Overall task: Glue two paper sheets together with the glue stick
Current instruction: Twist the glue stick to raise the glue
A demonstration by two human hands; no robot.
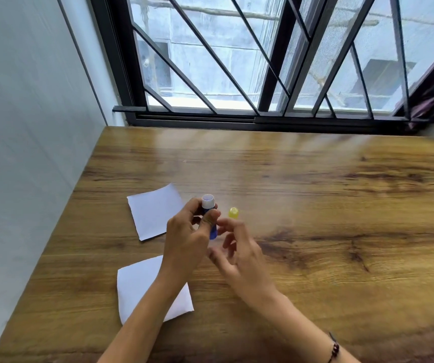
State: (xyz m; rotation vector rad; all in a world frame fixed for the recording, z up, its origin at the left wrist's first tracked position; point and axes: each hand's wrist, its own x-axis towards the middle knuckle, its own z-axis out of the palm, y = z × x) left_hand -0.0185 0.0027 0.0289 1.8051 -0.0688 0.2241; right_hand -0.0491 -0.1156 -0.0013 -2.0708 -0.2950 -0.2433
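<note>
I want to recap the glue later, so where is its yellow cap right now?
In the head view the yellow cap sits on the wooden table, just right of the glue stick gripped by the left hand, beyond the right hand.

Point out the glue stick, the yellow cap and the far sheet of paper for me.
glue stick (207, 203), head view, on its white collar at the open top.
yellow cap (233, 213), head view, on its side wall.
far paper sheet (155, 210), head view, on its bare middle.
</note>
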